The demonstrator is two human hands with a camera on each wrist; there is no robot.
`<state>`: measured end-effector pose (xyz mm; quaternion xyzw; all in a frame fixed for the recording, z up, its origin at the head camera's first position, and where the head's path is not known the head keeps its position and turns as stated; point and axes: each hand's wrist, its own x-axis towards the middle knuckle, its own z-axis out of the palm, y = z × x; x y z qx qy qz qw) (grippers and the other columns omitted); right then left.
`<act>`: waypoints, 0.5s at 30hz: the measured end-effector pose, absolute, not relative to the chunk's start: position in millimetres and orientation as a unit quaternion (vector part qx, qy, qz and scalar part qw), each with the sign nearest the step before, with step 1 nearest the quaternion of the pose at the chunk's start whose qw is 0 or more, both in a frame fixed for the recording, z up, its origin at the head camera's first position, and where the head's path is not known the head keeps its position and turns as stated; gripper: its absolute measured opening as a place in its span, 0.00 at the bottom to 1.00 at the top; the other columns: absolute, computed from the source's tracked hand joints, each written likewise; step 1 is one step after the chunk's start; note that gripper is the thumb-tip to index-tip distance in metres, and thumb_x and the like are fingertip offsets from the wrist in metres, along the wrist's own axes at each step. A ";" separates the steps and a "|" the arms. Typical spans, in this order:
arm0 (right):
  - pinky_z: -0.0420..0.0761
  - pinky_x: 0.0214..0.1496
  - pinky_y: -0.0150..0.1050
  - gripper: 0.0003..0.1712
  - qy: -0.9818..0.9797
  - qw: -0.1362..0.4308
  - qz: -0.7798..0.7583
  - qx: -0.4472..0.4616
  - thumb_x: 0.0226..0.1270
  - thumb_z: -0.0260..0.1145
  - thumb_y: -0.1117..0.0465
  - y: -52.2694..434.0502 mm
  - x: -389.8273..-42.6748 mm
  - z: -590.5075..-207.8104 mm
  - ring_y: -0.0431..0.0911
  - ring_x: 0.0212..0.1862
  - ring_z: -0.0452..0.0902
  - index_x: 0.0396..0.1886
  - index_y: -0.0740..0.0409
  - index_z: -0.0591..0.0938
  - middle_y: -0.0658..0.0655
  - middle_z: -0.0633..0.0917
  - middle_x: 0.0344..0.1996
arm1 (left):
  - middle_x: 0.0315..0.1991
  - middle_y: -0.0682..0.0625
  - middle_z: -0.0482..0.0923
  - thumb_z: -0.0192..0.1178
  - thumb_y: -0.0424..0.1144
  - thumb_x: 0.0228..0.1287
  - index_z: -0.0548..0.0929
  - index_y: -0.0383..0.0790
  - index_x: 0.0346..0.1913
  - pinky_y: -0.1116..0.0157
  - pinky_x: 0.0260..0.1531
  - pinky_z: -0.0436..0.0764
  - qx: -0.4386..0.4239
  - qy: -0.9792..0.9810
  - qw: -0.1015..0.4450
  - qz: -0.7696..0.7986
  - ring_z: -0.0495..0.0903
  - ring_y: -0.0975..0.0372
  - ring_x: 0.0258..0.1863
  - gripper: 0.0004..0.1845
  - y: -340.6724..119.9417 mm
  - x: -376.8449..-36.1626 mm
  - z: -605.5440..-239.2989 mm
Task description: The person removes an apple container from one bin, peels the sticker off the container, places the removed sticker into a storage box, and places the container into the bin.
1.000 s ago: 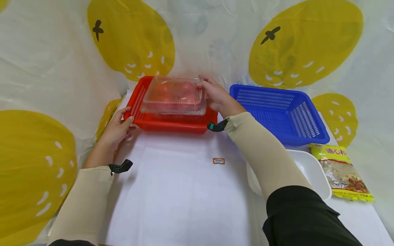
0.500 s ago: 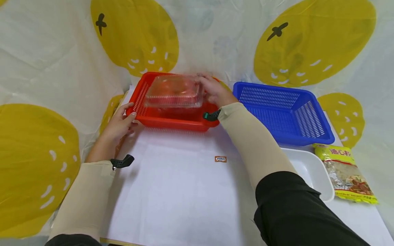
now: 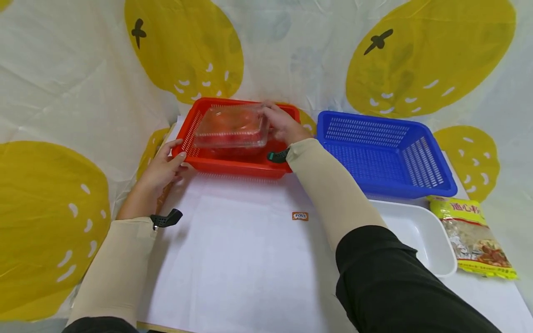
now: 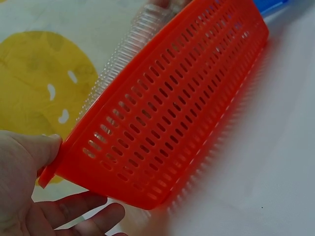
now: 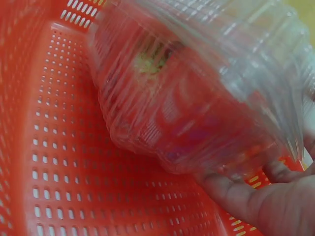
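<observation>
A clear plastic clamshell box [image 3: 232, 126] containing red tomatoes is gripped at its right end by the right hand [image 3: 281, 124], whose fingers are curled under and over the box edge, as is seen in the right wrist view [image 5: 256, 196]. The box is held inside the red perforated basket [image 3: 189, 134], just above its slotted floor [image 5: 74, 187]; whether it touches the floor cannot be told. The near left corner of the basket is pinched by the left hand [image 3: 164, 169], the thumb being laid on the rim and the fingers placed beneath the basket [image 4: 162, 123]. A blue basket [image 3: 387, 155] is set just to the right of the red one. Nearer the person, a white tray [image 3: 433, 240] and a yellow packet of dry food [image 3: 472, 236] are laid on the white table cover [image 3: 241, 259], with a small orange label [image 3: 300, 216] in the middle.
</observation>
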<state>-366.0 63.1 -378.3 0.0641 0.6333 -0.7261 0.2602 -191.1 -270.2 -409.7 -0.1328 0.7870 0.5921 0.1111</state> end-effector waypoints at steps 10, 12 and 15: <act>0.85 0.61 0.51 0.27 0.665 0.275 -0.694 0.035 0.78 0.68 0.47 58.5 -361.1 -369.6 0.52 0.69 0.70 0.73 0.34 0.74 0.51 0.73 0.68 | 0.76 0.46 0.65 0.56 0.55 0.81 0.56 0.74 0.84 0.48 0.68 0.76 -0.148 0.791 0.110 0.584 0.74 0.44 0.65 0.35 -270.3 -192.4 -409.6; 0.85 0.61 0.50 0.31 0.682 0.275 -0.677 0.032 0.78 0.67 0.46 58.6 -358.7 -365.3 0.51 0.69 0.70 0.76 0.31 0.72 0.50 0.73 0.69 | 0.76 0.46 0.64 0.56 0.56 0.81 0.56 0.74 0.84 0.48 0.68 0.76 -0.147 0.793 0.108 0.582 0.75 0.44 0.66 0.35 -270.6 -193.0 -408.8; 0.84 0.63 0.50 0.37 0.701 0.278 -0.656 0.027 0.78 0.66 0.46 58.4 -356.0 -360.7 0.51 0.71 0.70 0.82 0.28 0.66 0.49 0.71 0.72 | 0.76 0.44 0.64 0.56 0.55 0.81 0.56 0.72 0.85 0.47 0.68 0.76 -0.137 0.797 0.106 0.579 0.74 0.43 0.65 0.35 -271.5 -193.9 -408.2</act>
